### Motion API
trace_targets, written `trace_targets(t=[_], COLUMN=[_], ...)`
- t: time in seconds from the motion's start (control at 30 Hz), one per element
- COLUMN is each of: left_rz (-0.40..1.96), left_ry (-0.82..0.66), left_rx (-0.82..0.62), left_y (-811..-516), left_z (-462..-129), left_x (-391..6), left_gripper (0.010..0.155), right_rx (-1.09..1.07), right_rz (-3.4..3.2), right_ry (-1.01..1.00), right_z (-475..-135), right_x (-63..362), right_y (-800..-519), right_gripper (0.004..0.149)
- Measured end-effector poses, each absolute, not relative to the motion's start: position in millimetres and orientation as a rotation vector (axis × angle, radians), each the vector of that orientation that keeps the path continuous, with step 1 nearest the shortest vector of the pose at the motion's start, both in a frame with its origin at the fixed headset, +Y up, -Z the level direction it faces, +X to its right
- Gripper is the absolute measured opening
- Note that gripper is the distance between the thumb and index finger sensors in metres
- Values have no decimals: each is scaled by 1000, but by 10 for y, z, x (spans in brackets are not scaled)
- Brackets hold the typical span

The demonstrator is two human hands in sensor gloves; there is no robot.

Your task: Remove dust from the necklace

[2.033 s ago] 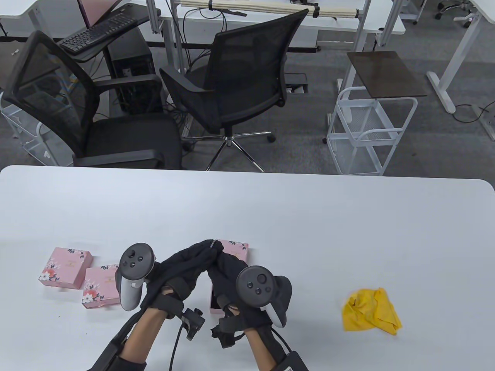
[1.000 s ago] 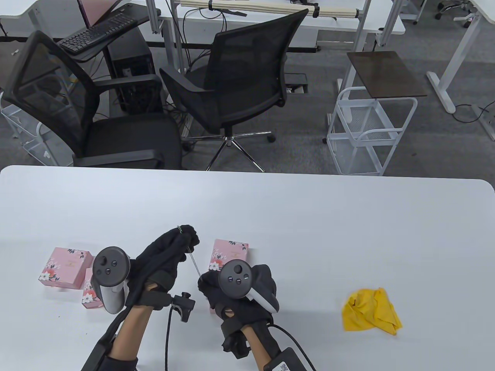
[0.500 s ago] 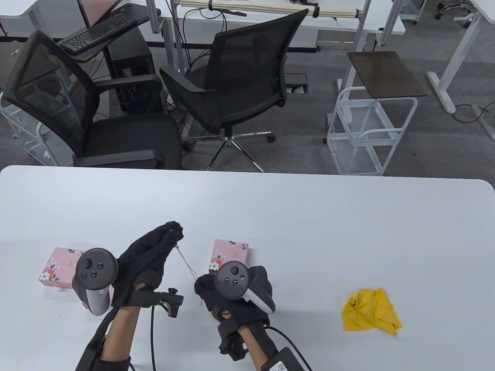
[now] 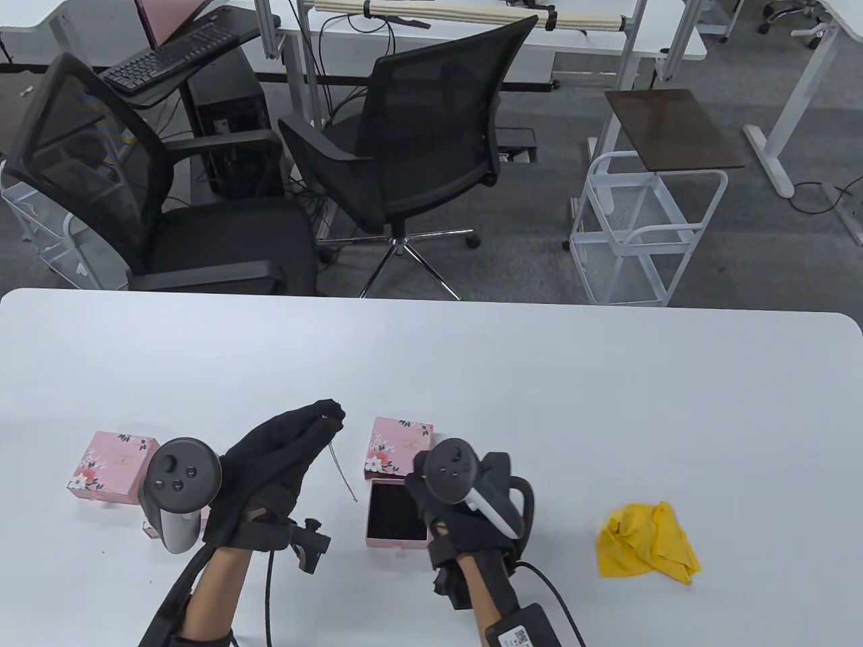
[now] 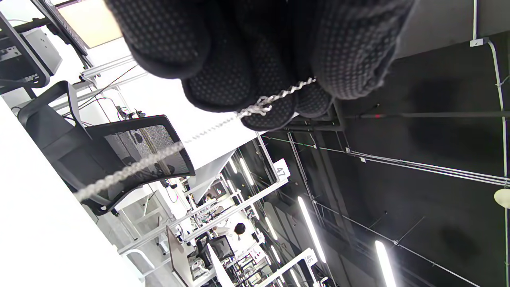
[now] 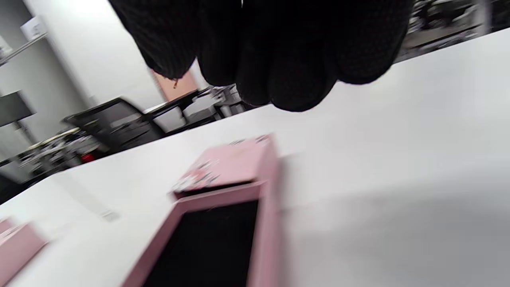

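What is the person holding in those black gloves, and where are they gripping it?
The left hand pinches a thin silver necklace near one end between its fingertips; the rest dangles free. The right hand seems to hold nothing.

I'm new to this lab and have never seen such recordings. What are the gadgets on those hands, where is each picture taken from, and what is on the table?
These are a person's two hands in black sensor gloves. The grey gadget strapped to the back of each is a motion tracker; the fingers are free.

The wide picture looks down at the white table. The other two come from cameras on the wrists, so they look tilted, with gloved fingers hanging in from the top.

The left hand pinches a thin silver necklace, which dangles from its fingertips; the left wrist view shows the chain between the fingers. The right hand is beside an open pink box with a dark lining; what it holds, if anything, can't be seen.

Also on the table: the box's floral lid, another pink box on the left, and a crumpled yellow cloth on the right.
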State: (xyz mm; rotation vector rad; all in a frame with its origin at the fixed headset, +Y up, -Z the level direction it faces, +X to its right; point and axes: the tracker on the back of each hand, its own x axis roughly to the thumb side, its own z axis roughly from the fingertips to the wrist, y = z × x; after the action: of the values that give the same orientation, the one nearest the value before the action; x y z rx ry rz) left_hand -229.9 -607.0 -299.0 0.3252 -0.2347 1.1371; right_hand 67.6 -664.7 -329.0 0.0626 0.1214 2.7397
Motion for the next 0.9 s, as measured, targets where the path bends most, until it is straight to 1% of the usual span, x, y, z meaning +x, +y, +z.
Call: trace_targets(t=[0.07, 0.2, 0.27, 0.37, 0.43, 0.53, 0.63, 0.73, 0.8, 0.83, 0.87, 0.9], left_rz=[1135, 1148, 1159, 1167, 1168, 1170, 1167, 1158, 1156, 1157, 1157, 1157], left_ry=[-234, -242, -244, -249, -250, -253, -253, -255, -255, -256, -256, -256], left_rx=[332, 330, 329, 326, 327, 328, 328, 324, 320, 320, 318, 316], left_y=[-6060, -6042, -6036, -6031, -6031, -6031, -6033, -6042, -6047, -6049, -6048, -6049], left_z=[-2980, -2969, -2967, -2964, -2961, -2958, -2957, -2956, -2957, -2957, -2955, -2954], left_x=[-2303, -2310, -2316, -2318, -2320, -2325, -2321, -2310, -2304, -2301, -2297, -2297], left_gripper=[38, 38, 38, 38, 38, 38, 38, 38, 38, 38, 38, 38], right_rx=[-72, -310, -447, -585, -650, -712, -751, -767, -769, -780, -808, -772], right_rz=[2775, 2868, 2933, 2971, 2972, 2972, 2985, 2998, 2990, 3003, 3038, 3069], right_ry=[88, 47, 88, 219, 281, 388, 504, 537, 575, 582, 529, 470], right_z=[-3314, -3257, -3191, -3094, -3040, -2985, -2998, -3065, -3103, -3125, -3128, -3153], right_x=[1121, 1788, 2140, 2513, 2680, 2810, 2830, 2782, 2732, 2695, 2672, 2647], right_y=[-6584, -6563, -6631, -6805, -6927, -7106, -7274, -7437, -7523, -7558, -7545, -7549], right_gripper=[50, 54, 56, 57, 57, 58, 65, 72, 73, 72, 69, 65])
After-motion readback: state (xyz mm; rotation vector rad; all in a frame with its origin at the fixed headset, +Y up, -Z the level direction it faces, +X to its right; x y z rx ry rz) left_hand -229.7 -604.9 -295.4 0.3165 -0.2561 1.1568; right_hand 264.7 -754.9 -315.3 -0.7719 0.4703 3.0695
